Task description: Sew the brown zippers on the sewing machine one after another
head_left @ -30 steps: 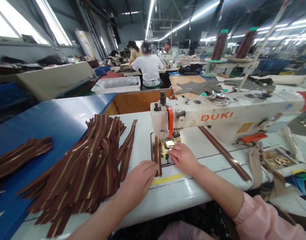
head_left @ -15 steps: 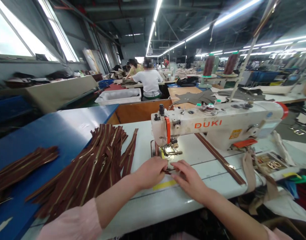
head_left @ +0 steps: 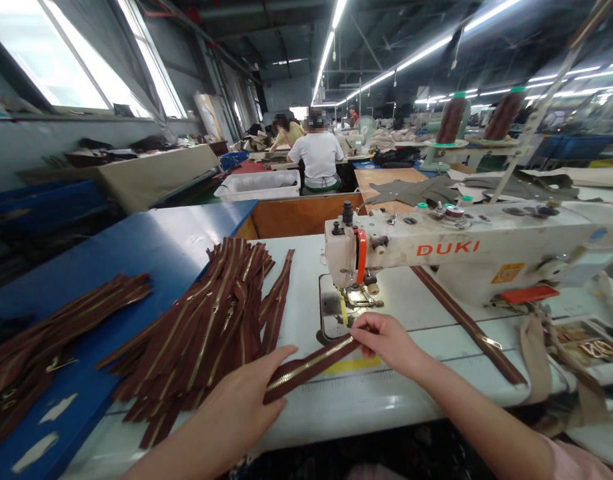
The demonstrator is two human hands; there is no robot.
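Note:
A brown zipper (head_left: pixel 313 365) with brass-coloured teeth stretches between my two hands, in front of the sewing machine's needle area. My right hand (head_left: pixel 386 343) pinches its right end between thumb and fingers, close to the presser foot (head_left: pixel 362 297). At its other end my left hand (head_left: pixel 241 403) is around the tape, thumb above and a finger below; the palm hides that end. Just left lies a heap of similar brown zippers (head_left: pixel 206 327) on the white machine table (head_left: pixel 336 407). The white sewing machine (head_left: pixel 401 243) stands behind my right hand.
More brown zippers (head_left: pixel 61 333) lie on the blue table (head_left: pixel 176 233) at left. One single zipper (head_left: pixel 466 323) runs out under the machine arm. A parts tray (head_left: pixel 586 340) holds metal fittings at right. Beyond, a person in a white shirt (head_left: pixel 317 157) sits facing away.
My hands were close together by the presser foot. My left hand has moved left and toward me, and the zipper now shows stretched between the hands. The view has turned slightly left.

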